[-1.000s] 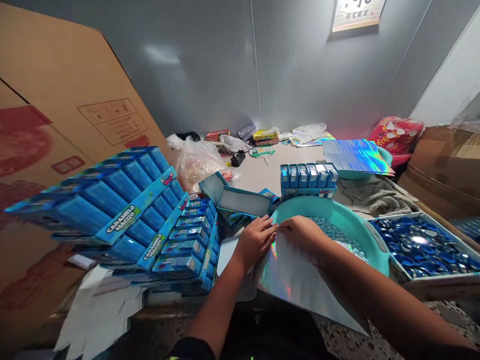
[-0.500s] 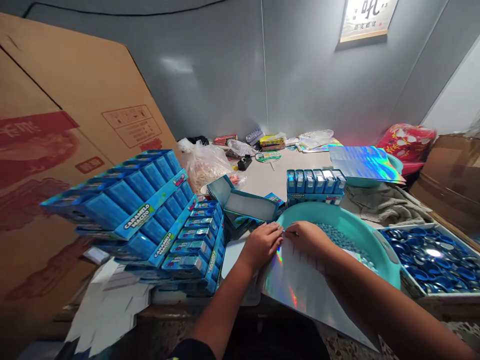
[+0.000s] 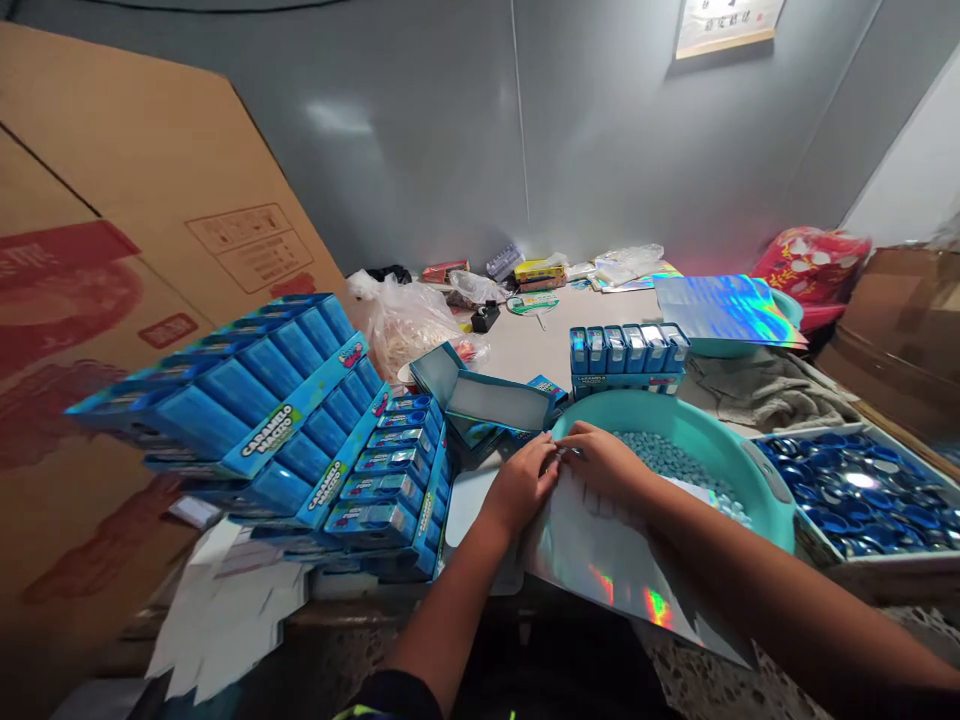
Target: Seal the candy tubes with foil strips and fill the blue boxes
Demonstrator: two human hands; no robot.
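Now, close work at the silvery sheet!
Right hand pinches its far edge; left hand alongside, grip unclear.

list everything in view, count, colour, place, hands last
cartons: 2, brown, both sides
display boxes: several, blue, stacked left
open box: 1, blue, centre
basin: 1, turquoise, centre right
upright display: 1, blue, behind basin
pellets: many, pale blue, in basin
tray: 1, white, right
discs: many, blue, in tray
rainbow sheets: 2 or more, iridescent, back
cloth: 1, grey, behind tray
plastic bags: several, translucent, back
bundle: 1, red, back right
small items: several, mixed colours, back
card pieces: several, white, lower left
hanging scroll: 1, pale, wall
table: 1, pale, centre
wall: 1, grey, back
shiny sheet: 1, silver, front centre
left hand: 1, bare, centre
right hand: 1, bare, over shiny sheet
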